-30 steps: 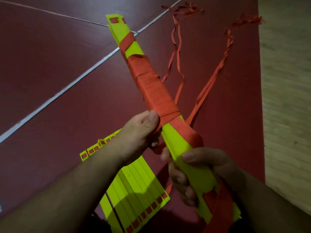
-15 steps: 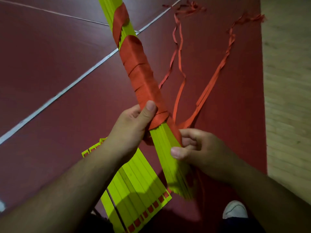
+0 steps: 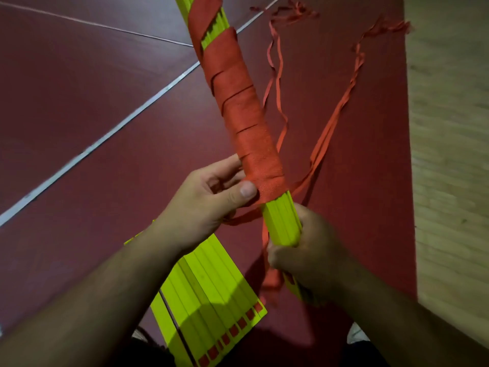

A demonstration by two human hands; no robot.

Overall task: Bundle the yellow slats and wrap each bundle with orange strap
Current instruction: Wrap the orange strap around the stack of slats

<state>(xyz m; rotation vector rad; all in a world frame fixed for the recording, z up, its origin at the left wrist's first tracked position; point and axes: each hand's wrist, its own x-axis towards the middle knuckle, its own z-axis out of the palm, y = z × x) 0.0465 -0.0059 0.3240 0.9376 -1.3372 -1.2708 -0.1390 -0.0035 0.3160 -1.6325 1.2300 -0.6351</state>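
A bundle of yellow slats (image 3: 281,221) runs from the top centre down to my hands, held off the floor. Orange strap (image 3: 238,102) is wound in overlapping turns around most of its length. My left hand (image 3: 211,200) holds the bundle at the lower end of the wrapping, its thumb pressing on the strap. My right hand (image 3: 307,250) grips the bare yellow lower part of the bundle. A loose strap tail (image 3: 328,139) trails away over the floor to the upper right.
Several loose yellow slats (image 3: 211,295) lie side by side on the dark red floor (image 3: 105,88) under my left forearm. A white line crosses the floor diagonally. A pale mat (image 3: 449,154) borders the right side. Frayed strap ends (image 3: 293,13) lie at top right.
The bundle has turned and shifted so more wrapped length shows. My right hand slid down and closed round the bare yellow end. My left thumb stayed on the strap's lower edge.
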